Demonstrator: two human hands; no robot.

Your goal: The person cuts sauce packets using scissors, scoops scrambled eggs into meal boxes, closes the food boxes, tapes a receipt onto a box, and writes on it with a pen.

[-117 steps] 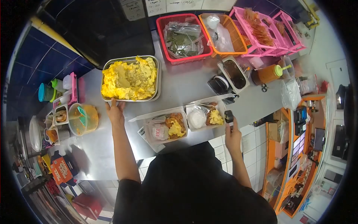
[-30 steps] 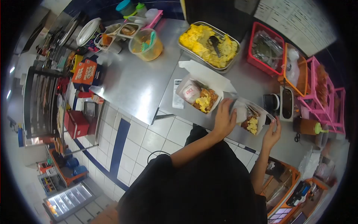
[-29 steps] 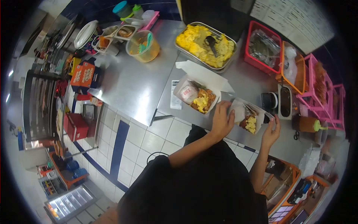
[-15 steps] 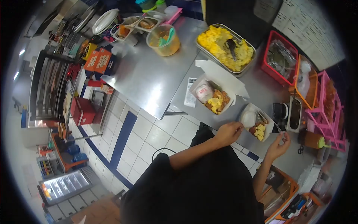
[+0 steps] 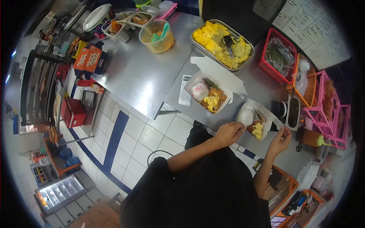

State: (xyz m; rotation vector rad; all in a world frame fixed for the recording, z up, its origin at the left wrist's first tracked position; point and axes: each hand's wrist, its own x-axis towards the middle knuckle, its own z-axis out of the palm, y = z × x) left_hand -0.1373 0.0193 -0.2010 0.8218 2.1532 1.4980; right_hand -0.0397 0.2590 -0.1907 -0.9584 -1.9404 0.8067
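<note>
A small white takeout box [image 5: 274,120] stands open on the steel counter, holding a white round item, scrambled egg [image 5: 257,130] and other food. My left hand [image 5: 229,134] is closed in a pinch at the box's near left edge. My right hand [image 5: 279,142] pinches the tip of the box's raised flap on the right. Beyond them is a larger open takeout box [image 5: 232,84], with a wrapped rice packet [image 5: 199,90], egg and orange-brown food inside. A printed slip [image 5: 185,90] lies along its left side.
A steel pan of yellow egg [image 5: 207,36] with a dark spoon sits behind the boxes. To the right are a red basket [image 5: 263,57], a pink rack [image 5: 322,110] and a sauce bottle [image 5: 308,137]. A plastic tub [image 5: 156,46] stands further left.
The view has shifted, so the counter and its things appear slightly further left and higher. Both hands stay at the small box, my right hand still at its flap.
</note>
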